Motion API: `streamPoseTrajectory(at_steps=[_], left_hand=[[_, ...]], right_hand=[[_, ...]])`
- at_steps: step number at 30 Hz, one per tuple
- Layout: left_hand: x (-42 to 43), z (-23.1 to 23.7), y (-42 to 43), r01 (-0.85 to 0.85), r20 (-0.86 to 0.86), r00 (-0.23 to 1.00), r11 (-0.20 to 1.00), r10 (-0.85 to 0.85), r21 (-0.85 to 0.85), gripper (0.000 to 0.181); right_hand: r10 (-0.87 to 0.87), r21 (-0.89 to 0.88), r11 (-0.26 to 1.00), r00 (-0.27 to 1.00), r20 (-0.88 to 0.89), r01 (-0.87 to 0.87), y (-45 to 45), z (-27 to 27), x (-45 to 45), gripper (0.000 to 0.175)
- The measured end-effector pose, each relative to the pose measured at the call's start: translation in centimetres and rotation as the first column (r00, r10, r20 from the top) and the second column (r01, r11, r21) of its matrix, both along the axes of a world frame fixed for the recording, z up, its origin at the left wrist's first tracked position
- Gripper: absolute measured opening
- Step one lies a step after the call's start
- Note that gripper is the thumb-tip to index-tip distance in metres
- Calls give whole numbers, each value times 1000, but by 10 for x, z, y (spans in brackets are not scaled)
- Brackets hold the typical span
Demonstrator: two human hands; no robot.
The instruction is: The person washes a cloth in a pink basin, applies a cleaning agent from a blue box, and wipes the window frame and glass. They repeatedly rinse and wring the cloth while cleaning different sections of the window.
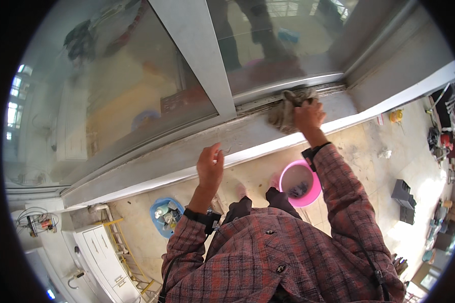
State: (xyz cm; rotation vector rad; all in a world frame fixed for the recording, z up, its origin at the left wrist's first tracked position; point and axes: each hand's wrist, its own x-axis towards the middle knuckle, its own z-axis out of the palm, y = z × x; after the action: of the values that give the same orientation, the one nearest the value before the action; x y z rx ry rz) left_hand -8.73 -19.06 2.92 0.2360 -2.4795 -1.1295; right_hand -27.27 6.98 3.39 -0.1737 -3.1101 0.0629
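My right hand [309,115] is closed on a dirty, wet-looking cloth [286,113], which lies on the window sill [250,132] against the metal window track [326,88]. Dark grime shows along the track beside the cloth. My left hand [211,163] hovers at the sill's front edge with the fingers slightly curled and nothing in them. Beyond both hands stand glass panes [136,75] in a grey metal frame [203,57]. Below, by my feet, a pink basin [316,191] holds murky water and a dark cloth.
A blue basin [154,212] with bottles and cloths stands on the tiled floor at left, near a yellow ladder [123,242] and white cabinets [102,261]. Dark boxes [404,200], a yellow container [396,116] and assorted clutter lie at right.
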Motion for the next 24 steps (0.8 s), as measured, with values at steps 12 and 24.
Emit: streamPoseTrajectory(at_steps=[12,24], left_hand=[[26,-6,-35,-45,-54,997,996,50,82,23],[78,-7,-77,-399,140,914,906,381,140,20]], right_hand=[[287,-172,947,955,76,-271,-120,24,81,71],[83,-95,992,996,-44,-87,80,-1,-19,54]])
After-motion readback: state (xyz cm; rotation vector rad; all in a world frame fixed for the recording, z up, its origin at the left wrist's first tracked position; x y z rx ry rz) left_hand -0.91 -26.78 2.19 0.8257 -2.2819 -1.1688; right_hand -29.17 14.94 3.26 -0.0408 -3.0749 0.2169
